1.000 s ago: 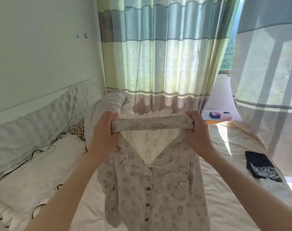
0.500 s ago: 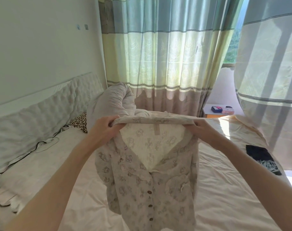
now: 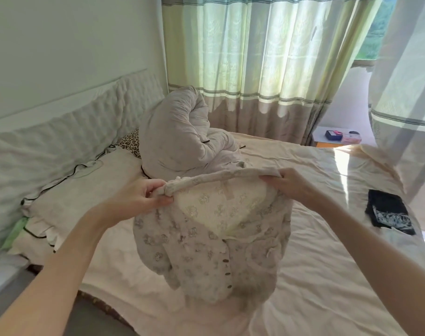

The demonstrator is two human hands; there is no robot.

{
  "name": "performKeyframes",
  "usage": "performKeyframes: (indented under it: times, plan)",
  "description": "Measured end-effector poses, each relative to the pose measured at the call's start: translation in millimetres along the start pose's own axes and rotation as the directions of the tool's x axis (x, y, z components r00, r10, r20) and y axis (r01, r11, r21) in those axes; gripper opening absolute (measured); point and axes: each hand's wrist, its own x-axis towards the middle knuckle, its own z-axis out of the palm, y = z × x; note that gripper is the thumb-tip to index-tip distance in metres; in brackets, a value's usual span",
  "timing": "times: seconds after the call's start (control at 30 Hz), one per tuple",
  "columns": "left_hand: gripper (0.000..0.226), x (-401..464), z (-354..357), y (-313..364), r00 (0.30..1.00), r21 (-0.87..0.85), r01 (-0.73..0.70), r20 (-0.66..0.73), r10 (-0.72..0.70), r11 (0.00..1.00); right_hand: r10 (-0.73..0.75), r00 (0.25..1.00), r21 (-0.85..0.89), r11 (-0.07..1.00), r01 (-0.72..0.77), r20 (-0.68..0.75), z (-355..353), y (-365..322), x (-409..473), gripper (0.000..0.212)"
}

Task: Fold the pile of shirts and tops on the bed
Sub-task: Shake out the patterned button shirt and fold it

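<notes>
At frame centre, the left hand (image 3: 143, 200) and right hand (image 3: 289, 185) each pinch a shoulder of the floral blouse (image 3: 211, 243), hanging above the bed (image 3: 328, 275). Farther back, a rolled duvet (image 3: 180, 134) sits before the curtains (image 3: 255, 57).

Left hand (image 3: 143, 200) and right hand (image 3: 289, 185) each pinch a shoulder of the floral button shirt (image 3: 206, 253), hanging above the bed (image 3: 315, 275). Black folded top (image 3: 388, 212) lies near the bed's right edge.

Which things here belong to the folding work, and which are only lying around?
Belong to the job:
floral button shirt, held by left hand and right hand
black top
bed

Lying about:
rolled duvet
leopard pillow
curtains
</notes>
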Motion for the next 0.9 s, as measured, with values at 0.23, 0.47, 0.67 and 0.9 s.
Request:
performKeyframes:
  times: [0.23, 0.47, 0.67, 0.9]
  plan:
    - [0.012, -47.3, 40.7, -24.3, 0.934, 0.279, -0.065, -0.321, 0.157, 0.958, -0.08, 0.995, 0.079, 0.993, 0.084, -0.063, 17.7, 12.2, -64.1, 0.035]
    - [0.036, -119.1, 73.8, -32.0, 0.866, 0.408, -0.063, -0.431, 0.253, 0.911, -0.056, 0.919, 0.077, 0.993, 0.093, -0.39, 49.5, 19.3, -154.3, 0.051]
    - [0.061, -179.8, 79.8, -22.9, 0.739, 0.463, -0.055, -0.577, 0.348, 0.885, -0.209, 0.874, -0.147, 0.976, 0.16, -0.439, 54.7, -12.3, -223.0, 0.058]
    - [0.052, -183.5, 57.2, -13.3, 0.695, 0.469, 0.032, -0.645, 0.318, 0.882, -0.265, 0.861, -0.229, 0.957, 0.178, -0.435, 64.4, -41.6, -195.6, 0.062]
